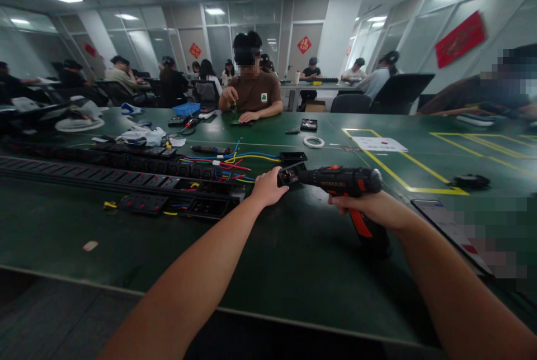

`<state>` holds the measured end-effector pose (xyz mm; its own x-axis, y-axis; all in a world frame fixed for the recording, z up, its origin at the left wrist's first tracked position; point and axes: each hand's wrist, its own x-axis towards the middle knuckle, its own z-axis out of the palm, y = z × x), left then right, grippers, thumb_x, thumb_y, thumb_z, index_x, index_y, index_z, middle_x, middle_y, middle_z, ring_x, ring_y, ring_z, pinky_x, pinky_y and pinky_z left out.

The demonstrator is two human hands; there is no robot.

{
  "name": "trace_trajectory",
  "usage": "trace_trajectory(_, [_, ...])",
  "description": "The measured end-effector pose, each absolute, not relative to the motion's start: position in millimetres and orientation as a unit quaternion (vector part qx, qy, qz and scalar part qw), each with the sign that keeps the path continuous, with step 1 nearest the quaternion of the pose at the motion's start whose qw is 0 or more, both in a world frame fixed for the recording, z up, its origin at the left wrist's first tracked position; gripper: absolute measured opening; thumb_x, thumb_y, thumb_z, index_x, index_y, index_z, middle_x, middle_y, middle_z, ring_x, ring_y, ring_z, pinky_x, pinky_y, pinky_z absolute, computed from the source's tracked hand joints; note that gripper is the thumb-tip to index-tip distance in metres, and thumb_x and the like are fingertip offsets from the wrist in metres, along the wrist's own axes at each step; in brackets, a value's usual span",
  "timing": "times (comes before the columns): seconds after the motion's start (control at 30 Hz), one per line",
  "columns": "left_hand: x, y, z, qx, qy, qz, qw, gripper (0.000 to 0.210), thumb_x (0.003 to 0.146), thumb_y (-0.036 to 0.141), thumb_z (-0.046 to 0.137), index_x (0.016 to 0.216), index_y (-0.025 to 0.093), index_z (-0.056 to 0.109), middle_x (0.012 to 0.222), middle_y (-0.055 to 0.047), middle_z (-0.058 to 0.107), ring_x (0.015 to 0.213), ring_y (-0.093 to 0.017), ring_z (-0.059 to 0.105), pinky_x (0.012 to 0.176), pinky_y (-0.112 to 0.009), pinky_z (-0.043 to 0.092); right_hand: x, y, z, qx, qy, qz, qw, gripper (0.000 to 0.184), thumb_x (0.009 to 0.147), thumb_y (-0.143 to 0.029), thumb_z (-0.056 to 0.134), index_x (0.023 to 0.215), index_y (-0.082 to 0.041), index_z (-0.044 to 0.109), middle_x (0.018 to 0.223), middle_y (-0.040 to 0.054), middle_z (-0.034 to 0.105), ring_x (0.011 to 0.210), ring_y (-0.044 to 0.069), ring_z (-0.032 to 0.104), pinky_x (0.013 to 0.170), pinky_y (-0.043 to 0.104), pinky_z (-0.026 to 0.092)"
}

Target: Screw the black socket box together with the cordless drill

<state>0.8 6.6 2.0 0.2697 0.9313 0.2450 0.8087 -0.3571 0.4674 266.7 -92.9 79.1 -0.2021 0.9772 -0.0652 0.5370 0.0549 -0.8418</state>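
My left hand (269, 186) is closed around a small black plastic housing (292, 173), tilted up off the green table, with brass-coloured parts inside. My right hand (373, 207) grips a black and orange cordless drill (342, 180) by its handle. The drill points left, and its front end meets the housing's right side; whether the bit touches a screw is hidden. Just behind the housing lies another black box (293, 157), with blue and yellow wires (255, 156) running left from it. Long black power strips (88, 173) stretch away to the left of my left hand.
A loose socket block (143, 203) lies in front of the strips. Behind are a pen-shaped tool (211, 149), a white tape ring (314, 142) and a blue basket (187, 109). A tablet (453, 234) lies right. Across the table sits a person (255, 89) holding a screwdriver.
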Motion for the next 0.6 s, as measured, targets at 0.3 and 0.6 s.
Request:
trace_trajectory(0.3, [1.0, 9.5, -0.9, 0.786, 0.555, 0.242, 0.125, 0.064, 0.088, 0.041, 0.075, 0.144, 0.024, 0.050, 0.133, -0.011, 0.071, 0.123, -0.031, 0.066, 0.107, -0.042, 0.047, 265.2, -93.7, 79.7, -0.544, -0.652, 0.432, 0.304, 0.046, 0.070, -0.058, 0.086, 0.096, -0.022, 0.078, 0.091, 0.0066, 0.079, 0.076, 0.024, 0.070, 0.080, 0.039, 0.056])
trace_trajectory(0.6, [1.2, 9.9, -2.0, 0.787, 0.555, 0.240, 0.121, 0.066, 0.088, 0.041, 0.075, 0.146, 0.023, 0.048, 0.136, -0.012, 0.069, 0.126, -0.032, 0.065, 0.109, -0.043, 0.046, 268.5, -92.1, 79.3, -0.512, -0.668, 0.466, 0.274, 0.053, 0.075, -0.045, 0.082, 0.122, -0.021, 0.076, 0.123, 0.0119, 0.077, 0.069, 0.020, 0.069, 0.064, 0.034, 0.054])
